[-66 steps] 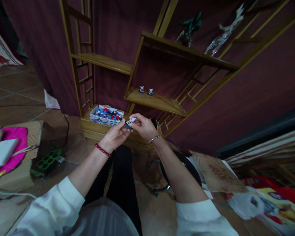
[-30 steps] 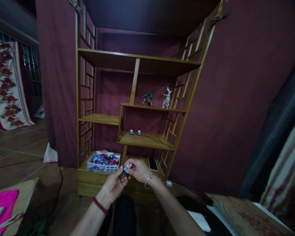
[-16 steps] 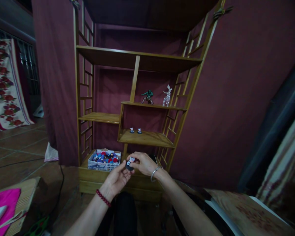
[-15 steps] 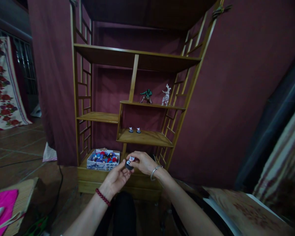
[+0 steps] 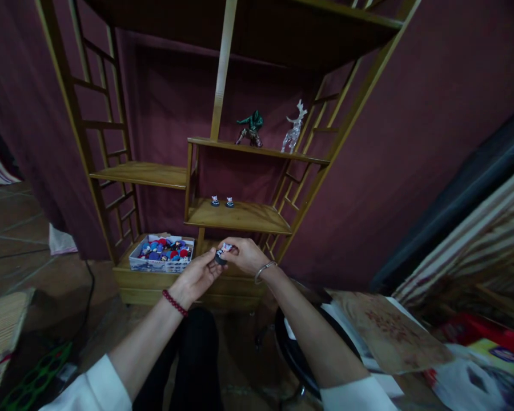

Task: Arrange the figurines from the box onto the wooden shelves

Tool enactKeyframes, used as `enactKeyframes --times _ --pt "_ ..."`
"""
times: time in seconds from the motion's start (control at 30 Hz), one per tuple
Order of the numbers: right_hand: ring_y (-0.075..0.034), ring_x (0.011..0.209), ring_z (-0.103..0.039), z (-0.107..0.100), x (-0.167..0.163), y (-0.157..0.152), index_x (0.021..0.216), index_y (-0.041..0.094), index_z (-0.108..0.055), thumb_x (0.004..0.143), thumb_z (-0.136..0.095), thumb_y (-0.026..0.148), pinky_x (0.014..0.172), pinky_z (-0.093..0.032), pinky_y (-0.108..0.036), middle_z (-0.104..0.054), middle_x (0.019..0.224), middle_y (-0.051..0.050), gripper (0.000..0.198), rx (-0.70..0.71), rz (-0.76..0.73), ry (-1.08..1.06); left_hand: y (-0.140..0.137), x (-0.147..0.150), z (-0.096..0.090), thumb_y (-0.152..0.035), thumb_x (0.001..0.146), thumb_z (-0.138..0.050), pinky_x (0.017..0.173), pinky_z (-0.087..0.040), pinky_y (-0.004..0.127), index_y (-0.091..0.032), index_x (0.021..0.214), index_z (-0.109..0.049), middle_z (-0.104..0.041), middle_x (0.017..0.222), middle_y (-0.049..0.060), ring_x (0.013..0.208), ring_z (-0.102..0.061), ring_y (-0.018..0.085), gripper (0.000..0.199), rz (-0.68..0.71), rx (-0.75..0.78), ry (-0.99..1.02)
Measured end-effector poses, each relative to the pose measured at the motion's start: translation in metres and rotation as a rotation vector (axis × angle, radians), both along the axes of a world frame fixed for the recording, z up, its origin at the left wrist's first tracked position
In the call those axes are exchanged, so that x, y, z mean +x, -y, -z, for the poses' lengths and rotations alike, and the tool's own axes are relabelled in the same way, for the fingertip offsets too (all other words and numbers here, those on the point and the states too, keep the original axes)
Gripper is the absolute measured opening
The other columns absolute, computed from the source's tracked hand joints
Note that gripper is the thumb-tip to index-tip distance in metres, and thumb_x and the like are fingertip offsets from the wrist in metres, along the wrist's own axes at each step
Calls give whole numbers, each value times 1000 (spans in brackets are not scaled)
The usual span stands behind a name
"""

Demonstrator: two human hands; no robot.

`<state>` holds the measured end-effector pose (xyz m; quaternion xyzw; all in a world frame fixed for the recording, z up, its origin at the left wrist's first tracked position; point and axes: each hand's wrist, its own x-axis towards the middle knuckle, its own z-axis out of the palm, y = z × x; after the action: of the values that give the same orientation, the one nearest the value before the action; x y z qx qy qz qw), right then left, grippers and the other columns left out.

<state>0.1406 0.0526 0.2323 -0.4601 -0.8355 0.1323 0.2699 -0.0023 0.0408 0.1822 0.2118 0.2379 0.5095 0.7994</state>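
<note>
The figure (image 5: 223,252) is held in the air, beyond no support, below the front edge of the shelf (image 5: 251,220); twin figures (image 5: 229,202) stand toward that shelf's back left corner. The left hand's (image 5: 197,275) fingers pinch its dark base, the right's (image 5: 247,255) its upper part. Probably light, stiff, smooth plastic; the base looks the sturdiest hold, small head parts may snap.

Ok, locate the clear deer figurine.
In the head view, above and right of centre, the clear deer figurine stands on a shelf, right of the green figure.
</note>
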Motion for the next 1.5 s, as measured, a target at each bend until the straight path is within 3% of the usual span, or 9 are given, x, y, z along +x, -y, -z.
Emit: enactKeyframes --times 0.23,0.4,0.57,0.77,1.03,1.37,1.5 --pt "-11 72 -56 0 21 -33 93 20 -63 72 -57 15 69 -42 -22 -62 84 0 22 57 -58 -59 -38 16 -2 -17 83 -49 64 -49 23 -8 85 -60 -64 80 10 71 -60 13 14 86 39 0" --pt "-11 71 -58 -5 36 -50 92 20 -64 73 -57 16 69 -44 -22 -63 85 0 21 -4 -120 -96 -57 28 -3 -17 83 -49 59 -47 20 -8 83 -61 -63 80 9 69 -59 12 15 102 1 44" --pt "-10 65 -60 -1 46 -66 97 20 -62 72 -58 18 64 -47 -21 -65 86 0 25 -74 -68 -162 -76 38 -2 -19 84 -48 55 -46 18 -8 83 -61 -63 80 9 70 -59 12 17 129 -28 52" --pt "-11 65 -61 10 56 -86 94 21 -63 71 -61 20 63 -47 -21 -66 78 2 23 -57 40 -141 -98 50 4 -17 83 -48 57 -46 21 -10 79 -61 -63 73 6 64 -57 11 15 124 8 39" --pt "-10 65 -61 17 64 -107 108 22 -56 72 -60 20 65 -50 -22 -65 80 2 37 -82 32 -269 -119 56 1 -17 84 -46 58 -47 20 -7 82 -61 -63 78 10 70 -60 14 18 146 -17 17" --pt "-12 76 -61 26 73 -135 100 20 -58 70 -61 24 68 -53 -24 -63 87 0 30 -208 -61 -495 -142 49 -6 -10 81 -47 66 -50 22 -7 85 -62 -63 87 12 82 -61 17 16 197 14 -5" --pt "-12 70 -60 23 73 -139 91 19 -60 69 -62 28 65 -54 -25 -62 83 0 24 -218 -56 -522 -150 51 -9 -9 81 -47 64 -49 21 -7 84 -62 -64 84 11 79 -61 16 16 205 49 -30"
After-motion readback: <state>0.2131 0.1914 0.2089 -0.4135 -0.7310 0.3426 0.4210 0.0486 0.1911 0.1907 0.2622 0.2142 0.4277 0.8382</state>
